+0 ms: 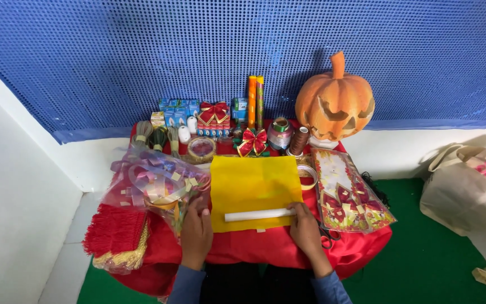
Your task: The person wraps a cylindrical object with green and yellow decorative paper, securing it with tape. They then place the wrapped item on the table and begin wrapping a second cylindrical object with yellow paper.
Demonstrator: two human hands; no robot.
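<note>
White roll: a slim white paper tube (259, 214) lies crosswise at the lower middle of the frame, on the near edge of the yellow sheet (254, 186).
Handling: it looks light and easily crushed, and likely to roll; better taken by both ends than pinched mid-length.
Yellow sheet: soft and floppy by the look of it, flat on the red-draped bench (265, 247).
Right hand: the right hand (305, 225) has its fingers closed lightly on the roll's right end.
Left hand: the left hand (196, 228) rests half curled, holding nothing, touching the clear bag of ribbon bows (153, 183) at centre left.
Flat packet: a clear packet of red-and-gold bows (349, 194) lies right of the sheet.
Small boxes: blue cartons (178, 110) stand in a row at upper centre, beside a red bow box (214, 115).
Tall tubes: orange wrapped rolls (255, 101) stand upright.
Pumpkin: an orange carved lantern (336, 101) sits at upper right.
Tote: a beige bag (462, 191) sits at far right on the floor.
</note>
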